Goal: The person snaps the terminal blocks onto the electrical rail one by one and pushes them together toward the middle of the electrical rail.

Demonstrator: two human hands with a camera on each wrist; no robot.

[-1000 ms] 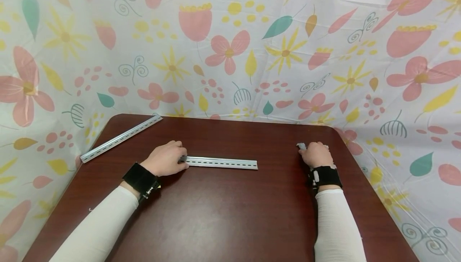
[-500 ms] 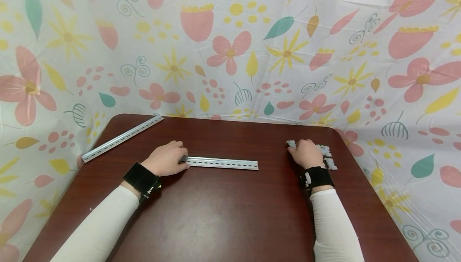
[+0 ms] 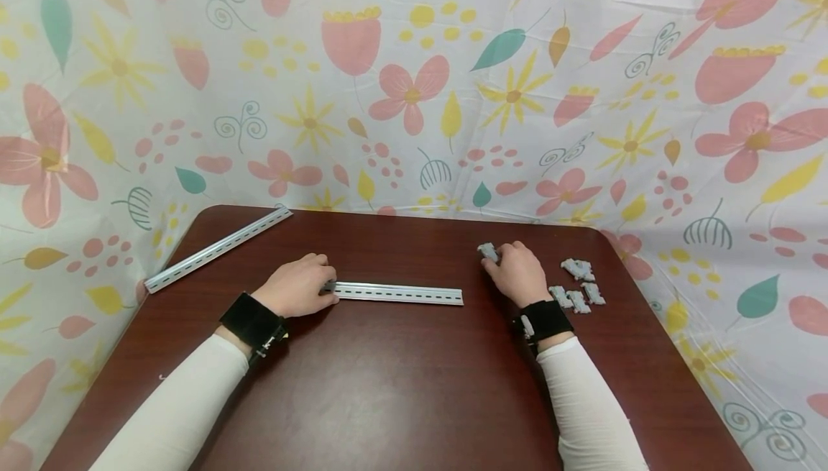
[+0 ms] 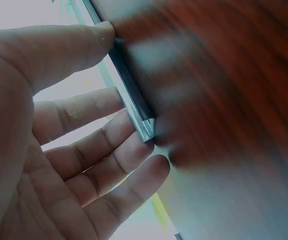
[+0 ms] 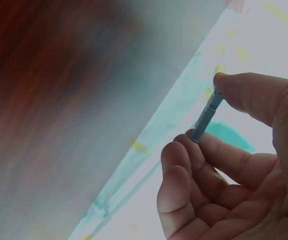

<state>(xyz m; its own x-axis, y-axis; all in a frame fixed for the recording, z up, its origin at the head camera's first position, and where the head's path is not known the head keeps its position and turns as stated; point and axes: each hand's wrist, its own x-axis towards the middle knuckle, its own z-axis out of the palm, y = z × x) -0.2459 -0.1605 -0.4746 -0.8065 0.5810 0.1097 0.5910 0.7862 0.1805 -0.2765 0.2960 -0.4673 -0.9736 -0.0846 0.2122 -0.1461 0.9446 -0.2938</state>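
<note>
A slotted metal DIN rail [image 3: 401, 293] lies across the middle of the table, its left end under my left hand [image 3: 294, 287]. In the left wrist view, thumb and fingers grip the rail [image 4: 129, 95] along its two edges near the end. My right hand [image 3: 520, 273] is right of the rail's far end and a little above it in the head view. It pinches a small grey terminal block [image 3: 488, 252]. Seen from the right wrist, the block [image 5: 206, 118] is thin and held edgewise between thumb and fingertips, the other fingers curled below.
Several more grey terminal blocks [image 3: 577, 270] lie loosely grouped on the right side of the table [image 3: 401, 377]. A second DIN rail [image 3: 216, 248] rests slantwise along the back left edge. A flower-patterned curtain [image 3: 414, 162] hangs behind the table and along its sides.
My right hand has moved left from the group of terminal blocks, carrying one block and uncovering the others. The left hand stays on the rail.
</note>
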